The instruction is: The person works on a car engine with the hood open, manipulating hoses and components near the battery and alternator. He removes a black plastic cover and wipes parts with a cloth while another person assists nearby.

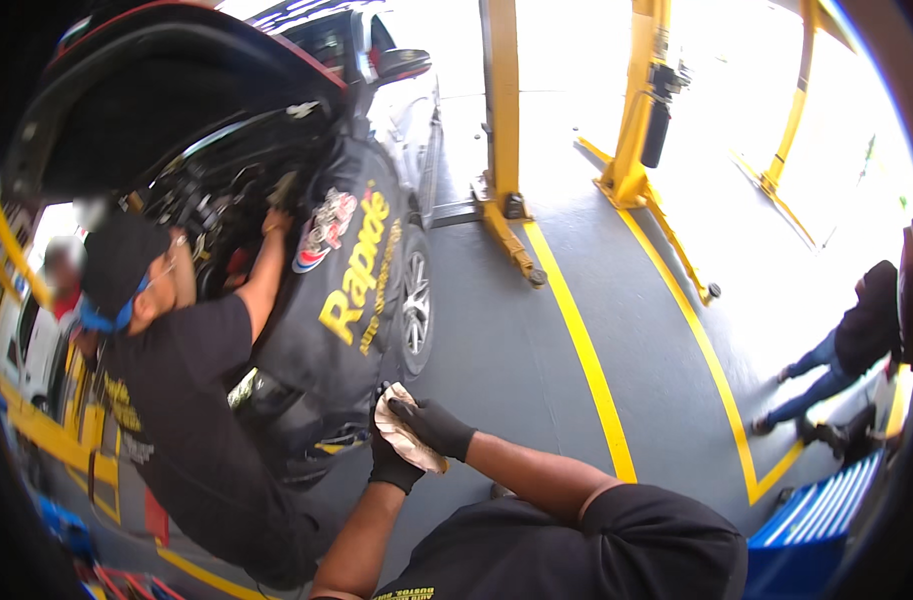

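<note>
Cloth [405, 436] held two-handed: black-gloved left hand [393, 466] grips underneath, right hand [438, 427] clasps its upper side; handling looks underway, release not yet done.

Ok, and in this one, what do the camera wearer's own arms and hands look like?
The left hand and right hand wear plain black gloves that end around the wrists. The forearms above them are bare. The right sleeve is black and short, part of a black shirt with yellow lettering at the picture's lower edge.
</note>
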Available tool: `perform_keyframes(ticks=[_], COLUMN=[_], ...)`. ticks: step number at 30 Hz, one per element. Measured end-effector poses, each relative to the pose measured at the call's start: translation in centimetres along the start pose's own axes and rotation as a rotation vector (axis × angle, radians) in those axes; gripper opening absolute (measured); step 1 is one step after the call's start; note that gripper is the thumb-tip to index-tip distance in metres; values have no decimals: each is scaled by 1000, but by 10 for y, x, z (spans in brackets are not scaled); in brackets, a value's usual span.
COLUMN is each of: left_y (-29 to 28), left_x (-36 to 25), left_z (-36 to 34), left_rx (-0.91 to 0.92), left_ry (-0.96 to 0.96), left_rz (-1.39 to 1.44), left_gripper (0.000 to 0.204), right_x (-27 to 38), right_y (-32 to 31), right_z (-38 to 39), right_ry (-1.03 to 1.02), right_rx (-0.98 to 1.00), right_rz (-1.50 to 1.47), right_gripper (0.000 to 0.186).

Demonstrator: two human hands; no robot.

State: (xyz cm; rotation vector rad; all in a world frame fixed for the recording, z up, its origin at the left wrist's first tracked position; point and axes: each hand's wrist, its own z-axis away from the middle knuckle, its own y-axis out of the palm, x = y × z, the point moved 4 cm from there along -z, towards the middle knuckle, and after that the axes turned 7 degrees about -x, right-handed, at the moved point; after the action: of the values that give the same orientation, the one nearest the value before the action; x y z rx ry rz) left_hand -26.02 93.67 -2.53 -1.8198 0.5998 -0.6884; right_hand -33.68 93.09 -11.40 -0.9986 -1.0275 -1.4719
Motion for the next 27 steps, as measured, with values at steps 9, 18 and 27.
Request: perform_keyframes(ticks=[9,18,27], left_y=[-6,28,57], left_x=[52,148,272], left_z=[-156,-322,-452], left_rx=[-274,-367,-856], left_ry=[136,338,146], left_rz=[52,748,988], left_gripper=[85,77,55], right_x=[142,208,257], right_y=[-96,-168,-106], right_z=[-166,-324,-414], right_ry=[-334,-823,-332], right_rx=[196,-541,186], right_rz=[-647,863,-541], right_gripper=[53,66,70])
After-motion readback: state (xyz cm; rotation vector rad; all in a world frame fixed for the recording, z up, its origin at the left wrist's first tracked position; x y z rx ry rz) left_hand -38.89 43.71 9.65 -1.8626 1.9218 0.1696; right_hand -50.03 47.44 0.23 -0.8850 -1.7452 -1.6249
